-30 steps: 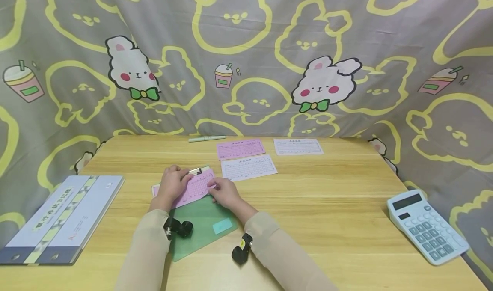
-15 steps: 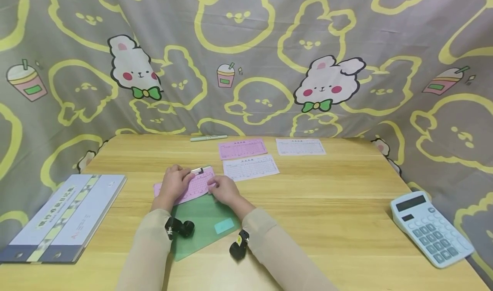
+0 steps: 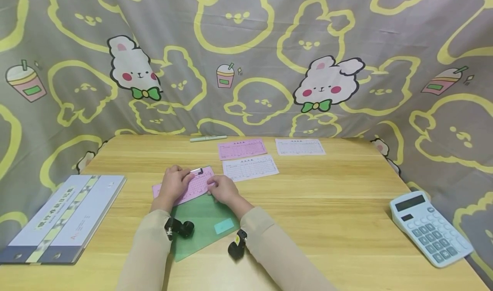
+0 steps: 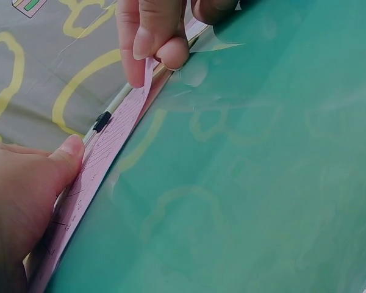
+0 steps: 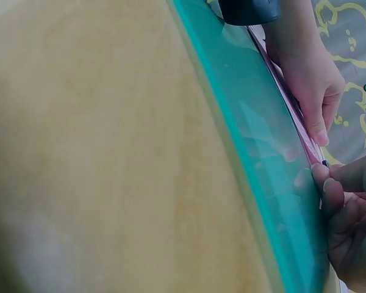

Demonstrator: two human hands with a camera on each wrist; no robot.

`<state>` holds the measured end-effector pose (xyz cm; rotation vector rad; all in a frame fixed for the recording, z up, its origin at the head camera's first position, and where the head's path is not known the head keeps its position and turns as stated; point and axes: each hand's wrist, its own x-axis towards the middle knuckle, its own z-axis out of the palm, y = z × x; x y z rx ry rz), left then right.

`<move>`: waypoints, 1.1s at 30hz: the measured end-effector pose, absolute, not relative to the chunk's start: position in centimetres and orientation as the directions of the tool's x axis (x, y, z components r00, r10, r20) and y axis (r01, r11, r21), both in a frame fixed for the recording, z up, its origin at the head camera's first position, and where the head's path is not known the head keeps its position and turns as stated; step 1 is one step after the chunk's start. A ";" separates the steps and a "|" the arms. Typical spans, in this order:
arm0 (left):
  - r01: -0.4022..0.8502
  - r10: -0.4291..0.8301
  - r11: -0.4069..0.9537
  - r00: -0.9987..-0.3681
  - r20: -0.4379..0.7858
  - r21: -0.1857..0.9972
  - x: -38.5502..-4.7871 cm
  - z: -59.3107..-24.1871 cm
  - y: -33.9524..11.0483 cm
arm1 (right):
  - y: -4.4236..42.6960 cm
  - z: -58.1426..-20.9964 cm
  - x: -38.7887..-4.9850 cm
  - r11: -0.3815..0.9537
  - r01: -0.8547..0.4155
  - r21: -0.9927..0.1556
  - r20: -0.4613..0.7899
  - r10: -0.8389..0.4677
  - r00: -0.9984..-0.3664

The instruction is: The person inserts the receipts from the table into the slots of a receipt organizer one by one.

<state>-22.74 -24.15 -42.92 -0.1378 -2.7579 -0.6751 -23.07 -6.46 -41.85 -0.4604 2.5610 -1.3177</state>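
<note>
While a flat green clipboard (image 3: 204,222) sits lower centre, the right hand (image 3: 224,189) pinches the pink printed paper slip (image 3: 199,185) across its top; the left hand (image 3: 174,185) lays a thumb there, other fingers' grip unclear. Upper centre lies a slim pale-green pen (image 3: 208,138).

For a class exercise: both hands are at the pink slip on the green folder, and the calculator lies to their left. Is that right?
Not quite: the head view shows the calculator to their right. The rest stands: the left hand and right hand are both at the pink slip on the green folder.
</note>
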 end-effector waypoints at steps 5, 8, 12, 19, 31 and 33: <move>0.146 0.014 0.887 -0.957 0.291 0.438 -23.2 -43.2 -24.3 | -6.5 -41.8 -23.1 0.579 -0.193 -0.792 -0.035 -0.358 -0.933; 0.134 0.006 0.895 -0.957 0.289 0.425 -23.3 -43.2 -24.2 | -6.6 -41.8 -23.1 0.595 -0.201 -0.778 -0.024 -0.348 -0.937; 0.132 0.006 0.899 -0.958 0.288 0.418 -23.2 -43.1 -24.2 | -6.7 -41.9 -23.2 0.610 -0.201 -0.766 -0.023 -0.339 -0.941; 0.119 -0.013 0.887 -0.960 0.281 0.447 -23.1 -43.4 -24.2 | -6.6 -41.9 -23.2 0.620 -0.214 -0.755 -0.011 -0.338 -0.941; 0.129 -0.044 0.847 -0.950 0.310 0.516 -23.1 -44.3 -24.5 | -5.3 -42.0 -22.9 0.366 -0.119 -0.923 -0.067 -0.459 -0.886; 0.136 -0.044 0.843 -0.946 0.320 0.520 -23.1 -44.4 -24.5 | -4.9 -41.8 -22.9 0.334 -0.105 -0.937 -0.078 -0.490 -0.868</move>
